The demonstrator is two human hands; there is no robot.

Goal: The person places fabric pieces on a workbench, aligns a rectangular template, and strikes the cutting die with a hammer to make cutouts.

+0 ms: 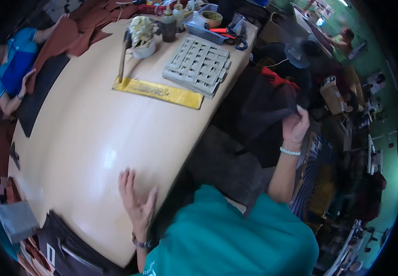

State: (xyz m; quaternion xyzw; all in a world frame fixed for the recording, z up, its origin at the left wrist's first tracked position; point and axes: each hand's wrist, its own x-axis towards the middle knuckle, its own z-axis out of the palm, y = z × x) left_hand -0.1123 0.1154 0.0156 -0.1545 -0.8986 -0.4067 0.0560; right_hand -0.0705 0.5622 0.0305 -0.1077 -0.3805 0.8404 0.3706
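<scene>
My right hand (296,126), with a pale beaded bracelet at the wrist, is closed on the edge of a dark sheet of material (268,108). The sheet hangs off the table's right side, smeared by motion, and some red shows near its top. My left hand (137,202) has its fingers spread and holds nothing; it is over the near right part of the pale table (84,119). Whether it touches the tabletop I cannot tell. Farther up the table lie a yellow strip (157,93) and a grey lattice-like panel (196,64).
A glue-crusted white pot (143,48), bottles (168,27), a grey-blue basket (206,33) and scissors (242,40) stand at the far end. At the left, a person in blue (17,64) handles brown sheets (56,43). A dark bag (65,246) lies at the near left corner.
</scene>
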